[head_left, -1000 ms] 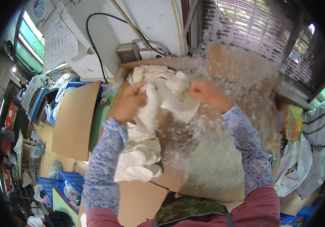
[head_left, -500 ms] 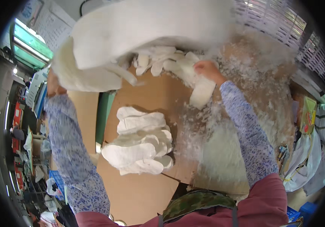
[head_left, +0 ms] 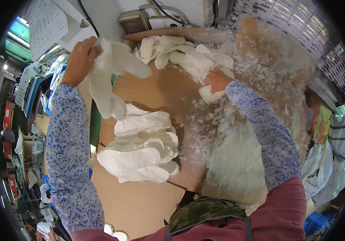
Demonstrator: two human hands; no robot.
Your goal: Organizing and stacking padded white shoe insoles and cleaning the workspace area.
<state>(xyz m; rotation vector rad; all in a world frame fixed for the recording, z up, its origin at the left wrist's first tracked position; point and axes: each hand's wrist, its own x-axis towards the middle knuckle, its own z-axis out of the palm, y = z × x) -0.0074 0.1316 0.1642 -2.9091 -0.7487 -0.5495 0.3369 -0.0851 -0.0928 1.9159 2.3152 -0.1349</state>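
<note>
A bundle of fuzzy white insole-shaped textile pieces [head_left: 102, 82] hangs in the air over the left part of the work surface. The left hand [head_left: 80, 60] is closed around its upper end, the fingers curled in. One rounded lobe juts to the right and another droops, its tip overlapping in view the upper left edge of a stack of flat white insole-shaped pieces [head_left: 134, 156]; whether the two touch cannot be told. The stack lies fanned in overlapping layers.

The right hand [head_left: 218, 79] rests, fingers bent, on a pale white flat piece [head_left: 210, 95] at the front edge of a loose heap of white insole-shaped pieces [head_left: 188, 58]; whether the fingertips pinch it cannot be told. The heap spreads toward the back of the brown cardboard work surface [head_left: 140, 207]. Loose white fibre fluff [head_left: 236, 156] covers the surface's right side.

Both forearms wear white sleeves with blue speckles [head_left: 68, 148], below a dull pink top [head_left: 279, 213] and a green-brown camouflage cloth item [head_left: 206, 215]. Behind the heap, a brown-grey box-shaped fixture [head_left: 134, 22] is mounted on the white wall. White plastic sacks [head_left: 331, 180] stand far right, well apart from the hands.
</note>
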